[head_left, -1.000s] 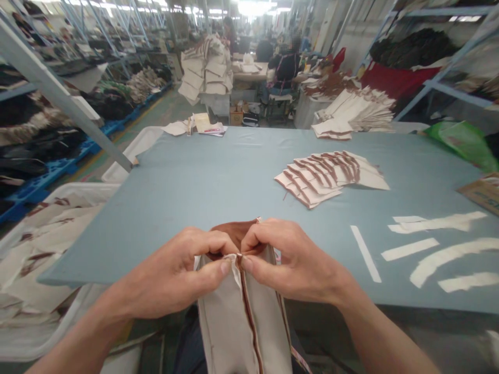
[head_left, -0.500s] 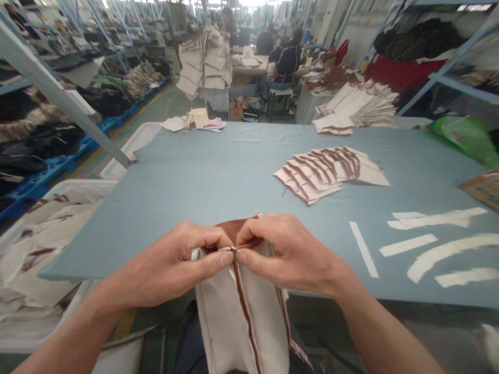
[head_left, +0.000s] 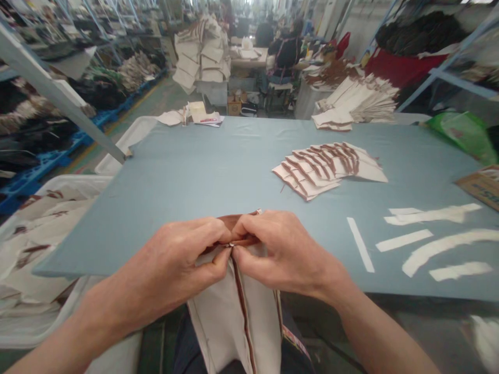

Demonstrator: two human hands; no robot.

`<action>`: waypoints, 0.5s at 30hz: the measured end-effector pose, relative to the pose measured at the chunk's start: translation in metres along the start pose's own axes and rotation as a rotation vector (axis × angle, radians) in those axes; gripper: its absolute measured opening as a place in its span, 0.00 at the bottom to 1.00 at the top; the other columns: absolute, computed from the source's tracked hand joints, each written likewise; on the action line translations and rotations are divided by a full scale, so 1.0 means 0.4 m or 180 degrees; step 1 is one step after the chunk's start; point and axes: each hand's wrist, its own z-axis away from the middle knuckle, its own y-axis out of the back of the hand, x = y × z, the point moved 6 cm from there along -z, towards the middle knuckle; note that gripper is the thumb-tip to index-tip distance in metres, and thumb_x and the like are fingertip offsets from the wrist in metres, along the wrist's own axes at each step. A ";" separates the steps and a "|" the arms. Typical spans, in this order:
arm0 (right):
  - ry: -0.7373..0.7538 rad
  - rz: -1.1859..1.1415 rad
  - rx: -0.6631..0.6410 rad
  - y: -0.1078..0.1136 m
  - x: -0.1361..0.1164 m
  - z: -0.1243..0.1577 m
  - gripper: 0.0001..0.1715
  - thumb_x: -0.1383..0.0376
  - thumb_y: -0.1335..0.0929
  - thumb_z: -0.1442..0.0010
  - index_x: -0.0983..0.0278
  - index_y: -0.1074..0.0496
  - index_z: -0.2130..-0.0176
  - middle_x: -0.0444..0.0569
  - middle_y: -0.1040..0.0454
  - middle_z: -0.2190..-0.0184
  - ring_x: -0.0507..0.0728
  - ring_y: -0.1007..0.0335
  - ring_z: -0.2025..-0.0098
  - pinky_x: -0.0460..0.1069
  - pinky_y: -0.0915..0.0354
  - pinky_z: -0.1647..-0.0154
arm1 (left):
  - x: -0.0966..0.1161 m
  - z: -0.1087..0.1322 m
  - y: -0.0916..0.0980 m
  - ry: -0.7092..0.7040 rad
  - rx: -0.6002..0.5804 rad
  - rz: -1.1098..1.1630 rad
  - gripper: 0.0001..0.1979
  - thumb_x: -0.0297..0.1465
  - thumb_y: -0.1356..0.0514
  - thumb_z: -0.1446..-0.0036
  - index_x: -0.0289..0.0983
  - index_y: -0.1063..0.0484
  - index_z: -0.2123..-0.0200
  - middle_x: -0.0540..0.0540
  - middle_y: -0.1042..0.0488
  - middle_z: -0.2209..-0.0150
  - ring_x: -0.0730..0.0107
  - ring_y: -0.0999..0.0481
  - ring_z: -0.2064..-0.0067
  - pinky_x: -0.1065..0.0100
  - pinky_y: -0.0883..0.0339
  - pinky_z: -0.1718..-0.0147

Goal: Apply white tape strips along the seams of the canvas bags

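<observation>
A cream fabric piece [head_left: 224, 322] with a brown strip down its middle hangs over the near edge of the blue-topped table, above the person's lap. My left hand [head_left: 195, 254] pinches its top edge beside the brown seam. Right next to it, my right hand [head_left: 268, 246] pinches the same edge, the thumbs almost touching. Brown material shows behind the fingers. Farther back on the table [head_left: 187, 176] lies a fanned stack of cream pieces with brown edges [head_left: 327, 169].
Cream strips [head_left: 403, 240] lie at the right, near a cardboard box [head_left: 481, 187] and a green bag [head_left: 462, 135]. A bin of fabric pieces [head_left: 42, 244] stands left. More stacks [head_left: 356, 104] rest at the far edge. A person [head_left: 284, 54] sits beyond.
My left hand has turned slightly, its thumb now more bent at the seam. The fabric's lower part has shifted a little to the left. The whole view has moved slightly.
</observation>
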 end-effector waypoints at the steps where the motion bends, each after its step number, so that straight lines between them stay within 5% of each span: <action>1: -0.0001 -0.0058 0.0035 -0.003 0.000 0.000 0.05 0.70 0.31 0.42 0.61 0.25 0.67 0.44 0.20 0.74 0.54 0.29 0.73 0.49 0.44 0.66 | 0.003 0.002 -0.001 -0.0055 0.0030 -0.0048 0.09 0.21 0.44 0.37 0.38 0.29 0.68 0.56 0.32 0.73 0.77 0.34 0.74 0.73 0.43 0.72; 9: -0.0404 -0.0771 0.0273 -0.034 0.024 0.007 0.05 0.69 0.34 0.45 0.60 0.32 0.72 0.39 0.29 0.78 0.51 0.38 0.74 0.47 0.43 0.66 | 0.011 0.011 -0.004 -0.0436 0.0226 -0.0143 0.11 0.21 0.46 0.30 0.37 0.29 0.64 0.53 0.29 0.70 0.76 0.31 0.72 0.73 0.39 0.71; 15: -0.0899 -0.1396 0.0007 -0.051 0.048 0.006 0.03 0.66 0.34 0.45 0.61 0.33 0.72 0.38 0.32 0.77 0.50 0.39 0.74 0.46 0.43 0.68 | 0.002 0.031 -0.009 -0.0716 0.0256 -0.0501 0.13 0.24 0.48 0.25 0.38 0.27 0.61 0.50 0.23 0.65 0.72 0.26 0.68 0.71 0.38 0.70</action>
